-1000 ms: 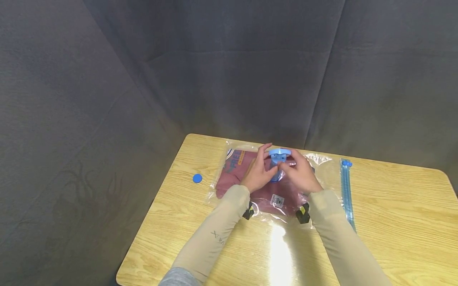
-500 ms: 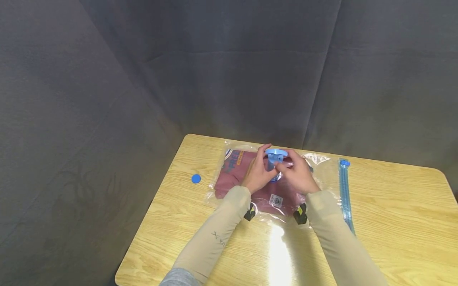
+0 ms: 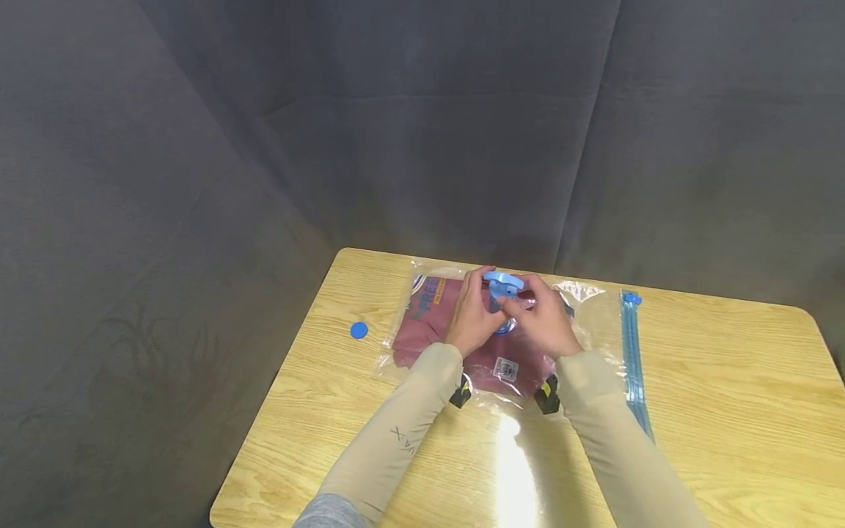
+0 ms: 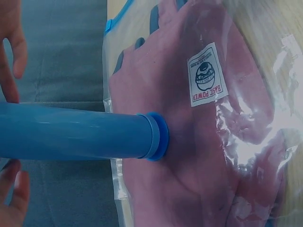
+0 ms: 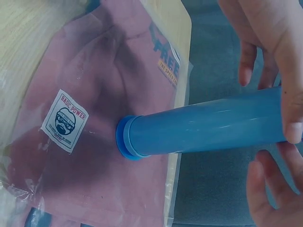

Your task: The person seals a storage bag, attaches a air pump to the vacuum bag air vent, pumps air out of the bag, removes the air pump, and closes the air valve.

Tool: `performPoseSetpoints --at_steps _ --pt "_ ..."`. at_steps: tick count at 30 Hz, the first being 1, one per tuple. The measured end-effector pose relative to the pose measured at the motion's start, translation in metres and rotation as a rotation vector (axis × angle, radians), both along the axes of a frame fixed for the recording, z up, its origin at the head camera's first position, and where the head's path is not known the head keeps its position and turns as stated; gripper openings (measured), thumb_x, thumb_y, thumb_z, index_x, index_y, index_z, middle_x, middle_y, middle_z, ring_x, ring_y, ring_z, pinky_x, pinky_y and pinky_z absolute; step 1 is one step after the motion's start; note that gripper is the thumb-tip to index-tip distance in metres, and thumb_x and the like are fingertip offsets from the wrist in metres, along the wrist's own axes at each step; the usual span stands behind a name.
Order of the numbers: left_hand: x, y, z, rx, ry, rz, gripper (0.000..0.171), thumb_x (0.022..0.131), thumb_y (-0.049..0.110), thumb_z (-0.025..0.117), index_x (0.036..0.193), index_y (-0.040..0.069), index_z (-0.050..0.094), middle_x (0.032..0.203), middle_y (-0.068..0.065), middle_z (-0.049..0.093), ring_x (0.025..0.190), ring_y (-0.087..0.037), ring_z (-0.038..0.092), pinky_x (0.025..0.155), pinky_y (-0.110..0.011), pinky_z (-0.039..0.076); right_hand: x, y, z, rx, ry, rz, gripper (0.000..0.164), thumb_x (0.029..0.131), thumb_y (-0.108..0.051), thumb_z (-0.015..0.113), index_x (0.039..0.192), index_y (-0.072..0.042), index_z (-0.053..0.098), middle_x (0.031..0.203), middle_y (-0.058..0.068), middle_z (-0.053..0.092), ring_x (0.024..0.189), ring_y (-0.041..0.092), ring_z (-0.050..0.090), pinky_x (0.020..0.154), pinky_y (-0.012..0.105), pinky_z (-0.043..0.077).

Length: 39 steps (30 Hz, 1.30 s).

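Note:
A blue hand vacuum pump (image 3: pixel 504 281) stands on a clear zip storage bag (image 3: pixel 597 323) with a folded dusty-red garment (image 3: pixel 422 334) inside. In both wrist views the smooth pump barrel (image 4: pixel 80 132) meets the bag at a round blue valve (image 5: pixel 124 137). My left hand (image 3: pixel 474 315) grips the pump's top from the left, fingers by the rim of its handle. From the right, my right hand (image 3: pixel 546 319) holds the same top part, its thumb across the front below the handle. The far fingers are partly hidden in the head view.
A round blue cap (image 3: pixel 359 330) lies on the wooden table (image 3: pixel 726 381) left of the bag. The bag's blue zip strip (image 3: pixel 634 359), with a slider (image 3: pixel 631 298) at its far end, runs along the right. Dark curtains (image 3: pixel 429 147) hang behind and to the left.
The head view has shifted slightly, so everything sits a little further left. The pump's handle has tilted slightly leftward, and my left fingers have closed in on its rim. Both hands keep their hold.

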<state>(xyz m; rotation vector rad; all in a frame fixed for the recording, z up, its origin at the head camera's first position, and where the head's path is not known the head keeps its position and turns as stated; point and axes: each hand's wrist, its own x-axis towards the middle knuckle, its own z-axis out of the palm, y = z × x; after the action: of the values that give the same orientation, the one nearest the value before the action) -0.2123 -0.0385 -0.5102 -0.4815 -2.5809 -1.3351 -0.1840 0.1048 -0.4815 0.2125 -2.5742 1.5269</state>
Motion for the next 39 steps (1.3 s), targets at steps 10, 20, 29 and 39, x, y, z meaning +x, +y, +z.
performPoseSetpoints --at_steps 10,20,29,39 --pt "0.0007 -0.0020 0.0004 -0.021 0.068 0.049 0.070 0.073 0.023 0.080 0.132 0.010 0.045 0.116 -0.008 0.052 0.107 -0.022 0.057 0.092 -0.030 0.050 -0.0014 -0.0048 0.0027 0.013 -0.014 -0.006 0.040 0.088 -0.018 0.069 0.122 -0.002 0.055 0.113 0.019 0.065 0.101 0.033 0.064 0.082 0.042 0.055" --pt "-0.0013 -0.0059 0.0015 -0.010 0.041 0.026 0.068 0.074 0.016 0.078 0.131 0.007 0.044 0.114 -0.006 0.060 0.106 -0.018 0.061 0.092 -0.028 0.050 -0.0009 -0.0066 0.0030 0.034 -0.062 -0.042 0.047 0.087 -0.025 0.071 0.122 0.000 0.052 0.114 0.018 0.061 0.103 0.032 0.060 0.086 0.040 0.051" --pt "-0.0029 -0.0084 0.0031 0.040 0.031 -0.011 0.064 0.075 0.005 0.076 0.131 0.006 0.044 0.115 -0.008 0.065 0.106 -0.021 0.065 0.089 -0.031 0.055 0.0008 -0.0026 0.0025 0.004 -0.035 0.005 0.052 0.088 -0.020 0.069 0.130 0.002 0.048 0.120 0.022 0.059 0.106 0.036 0.060 0.089 0.049 0.053" --pt "-0.0030 -0.0057 0.0032 0.084 0.018 -0.024 0.064 0.075 0.004 0.076 0.131 0.005 0.044 0.117 -0.011 0.067 0.107 -0.023 0.066 0.093 -0.039 0.054 -0.0004 -0.0001 0.0024 0.038 0.051 0.080 0.051 0.091 -0.013 0.064 0.139 -0.003 0.048 0.128 0.021 0.062 0.100 0.035 0.067 0.082 0.045 0.056"
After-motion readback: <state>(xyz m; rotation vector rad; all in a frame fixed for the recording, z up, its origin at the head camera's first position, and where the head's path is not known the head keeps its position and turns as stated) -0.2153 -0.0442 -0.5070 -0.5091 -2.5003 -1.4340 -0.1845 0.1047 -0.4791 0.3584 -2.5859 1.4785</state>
